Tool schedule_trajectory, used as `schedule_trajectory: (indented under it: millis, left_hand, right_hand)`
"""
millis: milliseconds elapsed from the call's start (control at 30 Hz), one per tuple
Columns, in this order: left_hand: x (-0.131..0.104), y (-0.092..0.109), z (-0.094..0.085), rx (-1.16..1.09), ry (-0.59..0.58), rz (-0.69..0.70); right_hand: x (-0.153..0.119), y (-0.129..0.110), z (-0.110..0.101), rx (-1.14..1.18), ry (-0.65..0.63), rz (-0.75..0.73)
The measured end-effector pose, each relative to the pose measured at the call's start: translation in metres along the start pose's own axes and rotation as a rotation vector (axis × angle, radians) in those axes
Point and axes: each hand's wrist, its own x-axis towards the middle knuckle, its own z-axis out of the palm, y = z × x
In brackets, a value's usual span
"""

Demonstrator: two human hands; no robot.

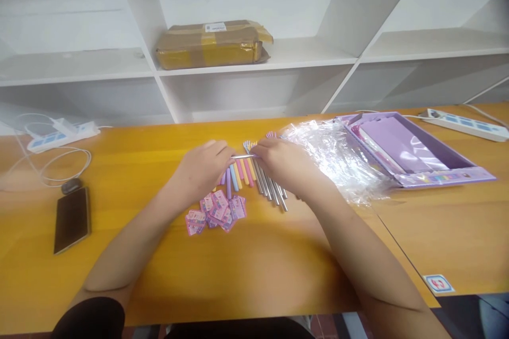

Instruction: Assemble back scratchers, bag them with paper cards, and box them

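Observation:
A thin silver stick (pixel 245 157) is held level between my two hands. My left hand (pixel 204 167) has its fingers closed around the left end. The other end is in the closed fingers of my right hand (pixel 280 161). Just below and behind the hands lie pastel sticks (pixel 234 176) in purple, blue, pink and yellow, side by side on the table. Several silver rods (pixel 271 186) fan out under my right hand, their far ends partly hidden. Striped, coloured pieces (pixel 249 145) show between the hands. Small pink and purple printed cards (pixel 220 209) lie in a loose pile nearer to me.
Crumpled clear plastic wrap (pixel 334 156) lies right of my hands, against an open purple box (pixel 413 148). At left are a phone (pixel 72 220), a white cable and a power strip (pixel 63 137); another power strip (pixel 465 124) is at right. A taped carton (pixel 210 45) sits on the shelf.

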Motion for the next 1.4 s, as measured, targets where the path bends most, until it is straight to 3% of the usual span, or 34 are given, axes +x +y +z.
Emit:
schedule_trajectory:
  millis: [267,467,600,700,833,933,1000,1067,1167,1400]
  left_hand:
    - [-0.003,0.003,0.0,-0.022,0.043,0.099]
    - [-0.004,0.007,0.002,-0.014,0.095,0.087]
    - [0.001,-0.017,-0.003,0.012,0.155,0.121]
    - [-0.008,-0.068,-0.016,0.015,0.272,0.042]
    - [-0.047,-0.154,-0.039,0.015,0.445,-0.106]
    - [-0.075,-0.192,-0.047,-0.042,0.527,-0.236]
    - [-0.081,-0.197,-0.048,-0.062,0.522,-0.238]
    - [-0.076,-0.193,-0.046,-0.042,0.471,-0.211]
    - [-0.063,-0.182,-0.045,0.012,0.422,-0.192]
    - [-0.06,-0.184,-0.046,0.142,0.538,-0.208]
  right_hand:
    - [0.002,-0.001,0.009,-0.017,0.004,-0.016]
    - [0.002,-0.009,0.003,-0.045,-0.134,0.059]
    - [0.002,-0.004,-0.006,-0.084,-0.175,0.113]
    - [-0.004,0.035,-0.012,-0.13,-0.082,0.231]
    - [-0.026,0.133,-0.012,-0.08,0.146,0.427]
    - [-0.044,0.201,-0.004,-0.006,0.32,0.587]
    - [-0.052,0.228,0.001,0.029,0.417,0.654]
    - [-0.057,0.239,0.003,0.048,0.454,0.702]
    - [-0.061,0.236,-0.001,0.058,0.478,0.739]
    - [-0.062,0.226,-0.006,0.147,0.56,0.692]
